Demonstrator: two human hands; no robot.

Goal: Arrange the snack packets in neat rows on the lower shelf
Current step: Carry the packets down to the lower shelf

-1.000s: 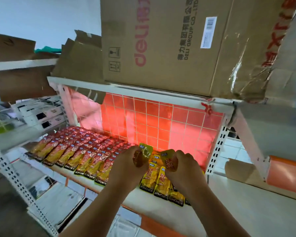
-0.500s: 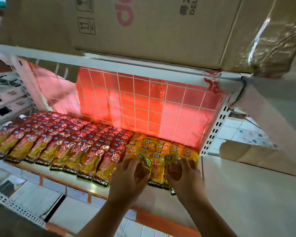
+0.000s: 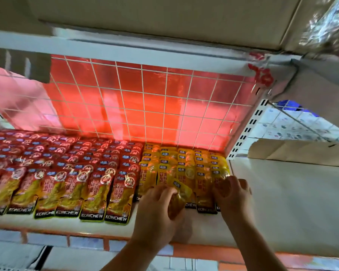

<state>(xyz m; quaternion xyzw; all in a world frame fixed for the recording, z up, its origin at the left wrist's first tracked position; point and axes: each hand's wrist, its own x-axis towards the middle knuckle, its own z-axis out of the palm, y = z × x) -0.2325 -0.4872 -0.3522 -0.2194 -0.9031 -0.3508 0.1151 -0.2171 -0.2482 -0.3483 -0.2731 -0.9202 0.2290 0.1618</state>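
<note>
gripping yellow packet near shelf edge

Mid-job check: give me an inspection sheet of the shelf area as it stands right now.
Surface: white lower shelf, bare strip along its front edge.
Job's things: red packets in rows on the left; yellow packets in rows on the right; one loose yellow packet tilted at the front.
Clutter: cardboard sheet lying off to the right.
Hands: left hand grips the loose yellow packet; right hand rests on the front right yellow packets, grip unclear.
Cables: nothing seen.
Surroundings: red grid back panel; cardboard box overhead.
</note>
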